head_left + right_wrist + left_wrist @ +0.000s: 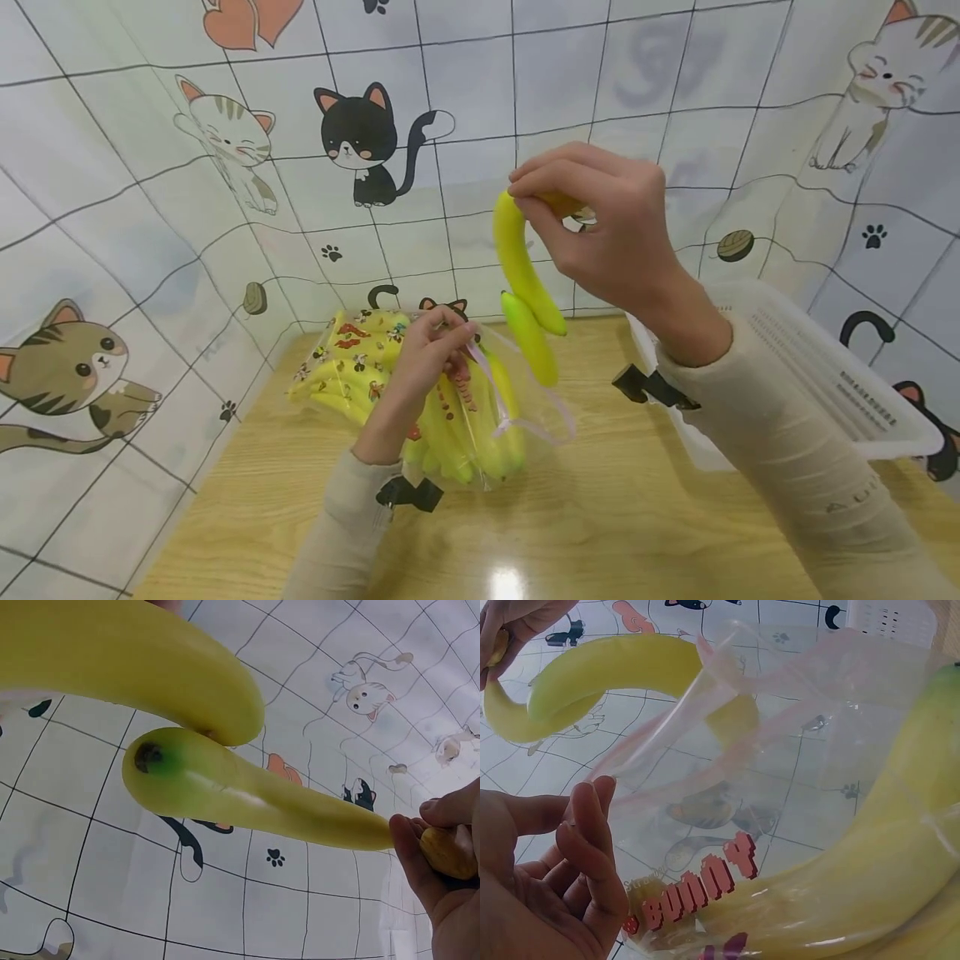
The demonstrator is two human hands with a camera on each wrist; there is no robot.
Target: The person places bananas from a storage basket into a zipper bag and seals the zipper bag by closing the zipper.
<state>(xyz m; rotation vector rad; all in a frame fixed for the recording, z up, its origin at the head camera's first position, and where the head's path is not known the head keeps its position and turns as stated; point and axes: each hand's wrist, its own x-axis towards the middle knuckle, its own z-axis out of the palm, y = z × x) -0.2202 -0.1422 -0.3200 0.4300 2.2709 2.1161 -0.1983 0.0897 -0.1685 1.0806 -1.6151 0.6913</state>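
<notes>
Raised in front of the wall, my right hand (pixel 607 217) pinches a yellow toy banana (pixel 517 250) at its upper end, and it hangs down curved. A brownish-yellow piece (pixel 448 853) shows between those fingers in the right wrist view. Beside the hanging banana is a second, green-tipped banana (pixel 531 342), overlapping the mouth of a clear plastic bag (pixel 350 333). My left hand (pixel 435 350) pinches the bag near its pink-edged opening. Several bananas lie inside, behind cartoon prints and red "BUNNY" lettering (pixel 700 889).
A white plastic basket (pixel 918 442) stands at the right of the wooden table (pixel 600 517). Behind the table and at both sides rises a white wall covering (pixel 480 100) with grid lines and cartoon cats.
</notes>
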